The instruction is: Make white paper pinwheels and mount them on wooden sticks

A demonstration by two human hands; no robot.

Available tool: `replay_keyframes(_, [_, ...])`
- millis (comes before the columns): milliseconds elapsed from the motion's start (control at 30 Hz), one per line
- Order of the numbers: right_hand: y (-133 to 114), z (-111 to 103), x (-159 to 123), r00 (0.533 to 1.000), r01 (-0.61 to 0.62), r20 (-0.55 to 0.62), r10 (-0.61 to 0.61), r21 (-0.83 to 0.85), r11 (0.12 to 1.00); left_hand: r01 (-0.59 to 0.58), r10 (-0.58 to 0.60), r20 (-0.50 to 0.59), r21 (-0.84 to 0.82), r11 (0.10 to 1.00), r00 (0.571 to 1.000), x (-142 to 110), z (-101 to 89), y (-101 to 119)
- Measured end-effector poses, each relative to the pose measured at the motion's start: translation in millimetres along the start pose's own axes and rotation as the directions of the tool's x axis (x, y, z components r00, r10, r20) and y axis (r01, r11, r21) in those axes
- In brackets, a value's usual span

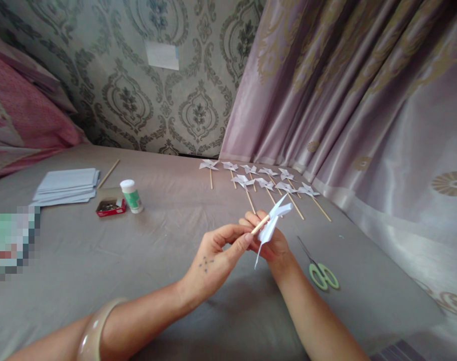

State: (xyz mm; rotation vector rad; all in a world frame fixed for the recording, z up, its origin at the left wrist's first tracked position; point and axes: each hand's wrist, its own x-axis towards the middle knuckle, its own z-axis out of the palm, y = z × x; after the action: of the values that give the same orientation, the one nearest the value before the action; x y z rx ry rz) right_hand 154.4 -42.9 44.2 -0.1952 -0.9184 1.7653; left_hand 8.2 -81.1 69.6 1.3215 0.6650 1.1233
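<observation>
A white paper pinwheel [269,229] on a wooden stick [260,224] is held up above the table, tilted toward the upper right. My left hand [222,253] pinches the stick between thumb and fingers, just below the paper blades. Behind the blades, my right hand [276,244] is closed around the pinwheel from the far side; its fingertips are partly hidden by the paper. Beyond both hands, several finished-looking white pinwheels [244,182] lie in two rows on the grey cloth.
Green-handled scissors [323,276] lie right of my right forearm. At left are a stack of white paper [66,185], a loose stick [109,173], a small red box of metal bits [111,206] and a white-capped bottle [131,196]. A curtain [363,125] borders the right side.
</observation>
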Motion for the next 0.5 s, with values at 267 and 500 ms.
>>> replay_keyframes(267, [0.7,-2.0,-0.9,1.000,-0.005,0.004,0.005,0.012,1.000,0.000,0.000,-0.004,0.008,1.000,1.000,-1.2,-0.7,-0.3])
replay_keyframes(500, [-0.5,-0.6,-0.6,1.000,-0.002,-0.002,0.002,0.011,1.000,0.004,-0.004,-0.006,0.003,1.000,1.000,-0.4,-1.4,-0.4])
